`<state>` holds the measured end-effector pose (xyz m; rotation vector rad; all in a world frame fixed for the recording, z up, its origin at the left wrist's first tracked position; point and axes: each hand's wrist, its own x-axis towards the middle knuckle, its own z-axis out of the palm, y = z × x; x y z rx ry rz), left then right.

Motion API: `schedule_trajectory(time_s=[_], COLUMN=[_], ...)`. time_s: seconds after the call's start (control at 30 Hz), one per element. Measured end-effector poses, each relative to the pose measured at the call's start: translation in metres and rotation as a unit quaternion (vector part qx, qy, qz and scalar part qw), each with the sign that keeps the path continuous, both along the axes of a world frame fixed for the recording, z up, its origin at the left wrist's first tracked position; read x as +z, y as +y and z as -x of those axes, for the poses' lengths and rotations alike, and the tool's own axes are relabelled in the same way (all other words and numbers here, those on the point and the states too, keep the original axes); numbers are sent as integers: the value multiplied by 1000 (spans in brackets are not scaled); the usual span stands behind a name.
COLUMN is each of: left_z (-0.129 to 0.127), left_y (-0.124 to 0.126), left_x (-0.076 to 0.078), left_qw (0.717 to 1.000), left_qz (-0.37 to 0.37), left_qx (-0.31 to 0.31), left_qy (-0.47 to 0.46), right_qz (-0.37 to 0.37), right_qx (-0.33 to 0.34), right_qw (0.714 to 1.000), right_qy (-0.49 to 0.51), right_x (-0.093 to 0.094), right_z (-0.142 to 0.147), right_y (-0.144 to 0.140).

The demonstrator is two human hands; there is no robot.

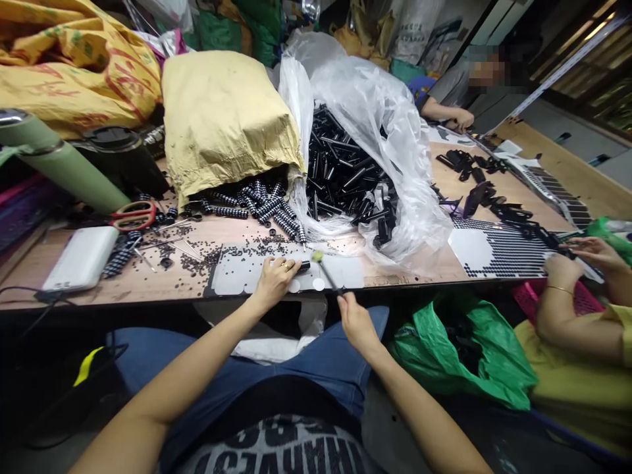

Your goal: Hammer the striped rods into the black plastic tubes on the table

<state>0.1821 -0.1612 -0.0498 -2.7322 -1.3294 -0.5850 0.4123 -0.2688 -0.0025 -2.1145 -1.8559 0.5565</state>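
Note:
My left hand rests on a white backing sheet at the table's near edge and grips a small black tube lying on it. My right hand is just off the table edge, closed on a thin tool whose yellow-green tip meets the end of the tube. Behind the sheet lie rows of black tubes with white dots and scattered tiny black dots.
A clear plastic bag full of black tubes and a yellow paper sack stand behind. Red scissors, a white power bank and a green bottle lie left. At right, another person's hands work on a dotted sheet.

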Motion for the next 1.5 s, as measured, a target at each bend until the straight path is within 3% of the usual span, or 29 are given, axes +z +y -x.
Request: schedule_trajectory(time_s=[0.1,0.3,0.53,0.63,0.73,0.9,0.97,1.07,1.13,1.27,1.4,1.5], left_z=[-9,-36,-32,-33,-34,-19,-1,39,67,98,102,98], left_y=[-5,-20,-14,-1,-3,-17,7,74,118,164,167,159], left_x=[-1,-3,-14,-2,16,34,38,42,41,31,18,16], left_qw=[1000,999,999,998,991,979,972,938,932,958,965,969], left_qz=[11,26,37,66,126,184,177,123,83,104,107,91], left_qx=[9,-1,-32,-19,44,-2,81,289,339,268,231,232], left_qy=[15,35,13,-16,-26,-83,-129,-146,-100,16,61,4], right_qz=[27,-97,68,28,-14,-14,-27,-65,-79,-119,-155,-151], right_qx=[8,40,147,115,37,-60,-74,-62,-47,-26,35,67], right_qw=[1000,986,987,993,998,979,969,956,952,962,972,975], right_qy=[6,127,-20,1,-47,-193,-232,-278,-290,-245,-171,-148], right_x=[8,44,23,28,35,18,5,-11,-17,-15,2,18], right_z=[6,37,72,62,38,-20,-39,-55,-59,-52,-29,-7], right_y=[-6,-2,3,7,18,50,61,69,71,81,119,167])
